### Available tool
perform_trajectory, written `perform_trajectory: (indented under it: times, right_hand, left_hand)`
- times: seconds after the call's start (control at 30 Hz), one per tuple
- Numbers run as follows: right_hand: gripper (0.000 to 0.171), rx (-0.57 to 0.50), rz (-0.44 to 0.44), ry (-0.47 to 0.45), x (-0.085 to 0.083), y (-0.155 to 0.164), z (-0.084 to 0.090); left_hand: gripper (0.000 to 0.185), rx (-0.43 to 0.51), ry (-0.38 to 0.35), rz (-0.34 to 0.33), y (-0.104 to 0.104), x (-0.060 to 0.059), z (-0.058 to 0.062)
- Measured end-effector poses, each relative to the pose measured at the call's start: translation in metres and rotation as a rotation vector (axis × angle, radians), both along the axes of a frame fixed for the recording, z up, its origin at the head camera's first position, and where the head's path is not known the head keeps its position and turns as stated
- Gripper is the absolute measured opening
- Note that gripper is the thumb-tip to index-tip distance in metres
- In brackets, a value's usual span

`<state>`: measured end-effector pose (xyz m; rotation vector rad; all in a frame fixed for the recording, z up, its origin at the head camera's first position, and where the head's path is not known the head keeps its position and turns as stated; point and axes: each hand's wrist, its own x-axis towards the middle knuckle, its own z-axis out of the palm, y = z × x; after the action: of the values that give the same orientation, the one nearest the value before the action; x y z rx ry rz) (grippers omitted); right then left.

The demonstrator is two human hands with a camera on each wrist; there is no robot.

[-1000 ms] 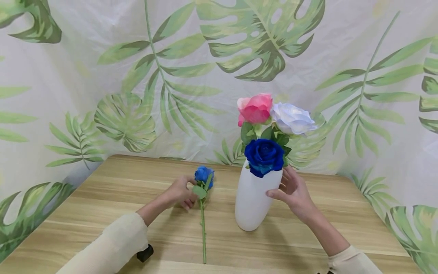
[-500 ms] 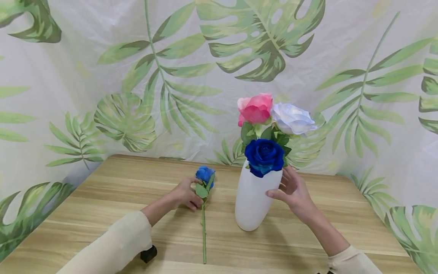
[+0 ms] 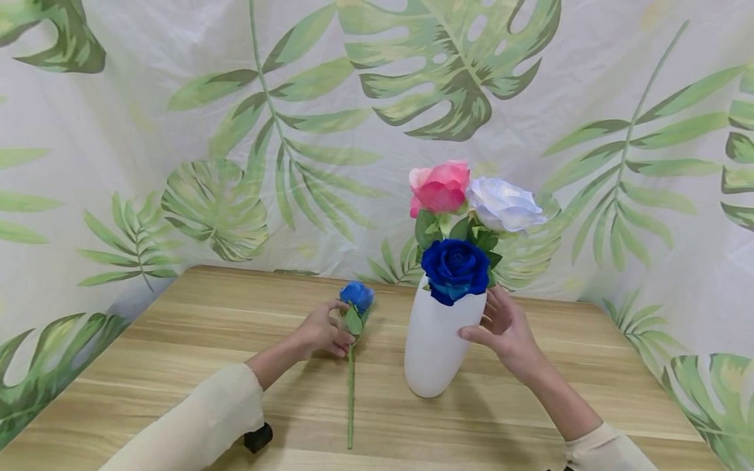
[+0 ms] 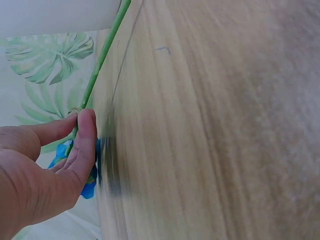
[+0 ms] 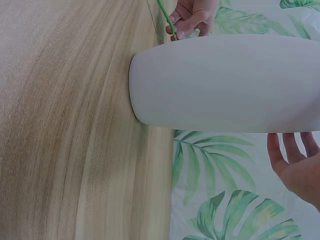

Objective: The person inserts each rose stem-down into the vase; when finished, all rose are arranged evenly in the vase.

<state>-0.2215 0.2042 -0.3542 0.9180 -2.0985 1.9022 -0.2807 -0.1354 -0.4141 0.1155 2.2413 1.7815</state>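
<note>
Sleeves come first, nearest to the camera: a cream sleeve on the left arm, with a small black thing peeking out under it, and a bit of cream sleeve at the right wrist. No words or labels can be read on anything.

A little farther in, the wooden table holds a loose blue rose with a long green stem. The bottom of the stem rests on the table near the front edge. The flower end is lifted up a bit. The left hand pinches the stem just under the flower, with thumb and fingers curled round it. In the left wrist view the fingers press on the green stem, and blue petals show behind them.

Just to the right stands a tall white vase, upright on the table. The loose rose is beside the vase, near it but not touching. The right hand is at the right side of the vase, near the top. Its fingers are spread and relaxed, not gripping. In the right wrist view the palm sits a bit apart from the vase wall.

Three flowers stand in the vase: a dark blue rose in front at the rim, a pink rose higher up, and a white rose beside the pink one.

Farthest back hangs a pale cloth with big green leaves, all round the table.
</note>
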Motion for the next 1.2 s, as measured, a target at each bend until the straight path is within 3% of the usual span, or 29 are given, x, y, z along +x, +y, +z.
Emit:
perform_trajectory:
  times: [0.27,0.47,0.8,1.2]
  right_hand:
    - [0.08,-0.007,0.004,0.006,0.0,0.0,-0.001]
    - [0.079,-0.008,0.006,0.003,0.0,0.0,-0.001]
    - [0.078,-0.013,0.011,0.006,-0.001,0.0,-0.001]
    - [0.078,-0.012,0.006,0.002,0.0,0.0,-0.001]
  left_hand:
    - [0.066,0.091,0.078,0.044,-0.006,0.0,0.002]
    - [0.07,0.176,0.166,0.075,-0.007,0.002,0.014]
    - [0.057,0.172,0.469,0.185,0.003,0.007,0.042]
    - [0.057,0.364,0.656,0.326,0.01,0.014,0.067]
